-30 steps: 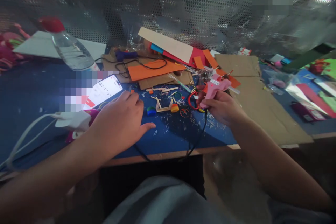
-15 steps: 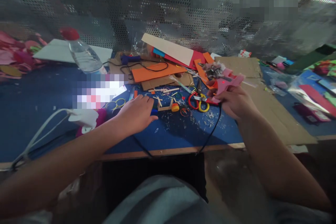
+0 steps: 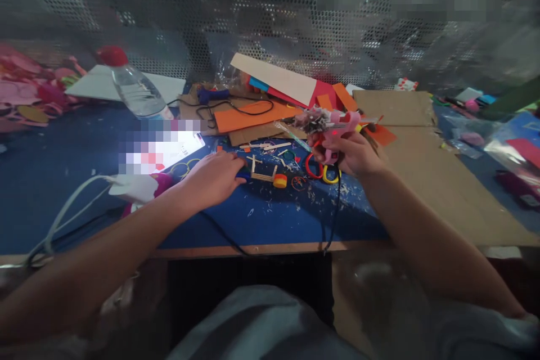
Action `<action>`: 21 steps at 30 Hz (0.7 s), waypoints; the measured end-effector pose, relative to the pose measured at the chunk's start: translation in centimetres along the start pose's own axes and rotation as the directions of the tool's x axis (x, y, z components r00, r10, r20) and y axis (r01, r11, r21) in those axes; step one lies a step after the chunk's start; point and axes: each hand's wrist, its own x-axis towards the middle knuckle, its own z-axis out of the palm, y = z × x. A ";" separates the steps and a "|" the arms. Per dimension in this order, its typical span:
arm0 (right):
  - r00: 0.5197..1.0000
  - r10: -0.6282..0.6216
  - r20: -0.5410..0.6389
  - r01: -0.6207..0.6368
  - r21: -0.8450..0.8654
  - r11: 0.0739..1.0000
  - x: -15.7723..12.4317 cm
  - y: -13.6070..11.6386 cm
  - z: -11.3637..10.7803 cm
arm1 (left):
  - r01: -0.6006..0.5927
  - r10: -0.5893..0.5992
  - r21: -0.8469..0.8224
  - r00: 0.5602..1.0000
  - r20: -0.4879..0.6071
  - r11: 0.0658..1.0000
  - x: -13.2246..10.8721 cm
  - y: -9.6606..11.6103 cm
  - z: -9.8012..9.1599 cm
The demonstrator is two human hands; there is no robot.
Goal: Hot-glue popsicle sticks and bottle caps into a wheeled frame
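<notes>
My right hand is wrapped round a pink hot glue gun above the table. Grey-white, stringy stuff clumps about its nozzle end, and a black cord hangs from its handle. On the left, my left hand is low over the tabletop, fingers curled onto a blue piece that is mostly hidden. Right beside those fingertips lies a small frame of wooden sticks, with an orange-and-yellow round piece at its right end. Scissors with red and yellow handles lie beneath the glue gun.
A lit phone, a white charger and a water bottle stand left. Orange sheets and cardboard lie behind and right. White scraps litter the blue table. A perforated metal screen rises behind.
My right hand has carried the glue gun left, toward the stick frame and over the scissors. My left thumb has drawn in against the blue piece; that hand stays in about the same place.
</notes>
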 end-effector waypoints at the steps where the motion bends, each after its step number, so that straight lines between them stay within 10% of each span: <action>1: 1.000 -0.001 0.016 0.002 -0.011 1.000 -0.1 0.2 -0.2 | 0.002 -0.002 -0.009 1.000 -0.002 1.000 0.0 0.0 0.0; 12: 0.994 0.006 -0.112 0.007 0.109 0.994 -0.4 0.3 0.0 | 0.018 -0.020 -0.014 0.988 -0.156 1.000 -0.7 -0.1 -3.2; 21: 0.990 0.039 -0.134 -0.026 0.102 0.994 -0.1 2.1 0.3 | -0.248 0.056 -0.195 0.741 -0.669 0.949 0.3 2.4 -3.3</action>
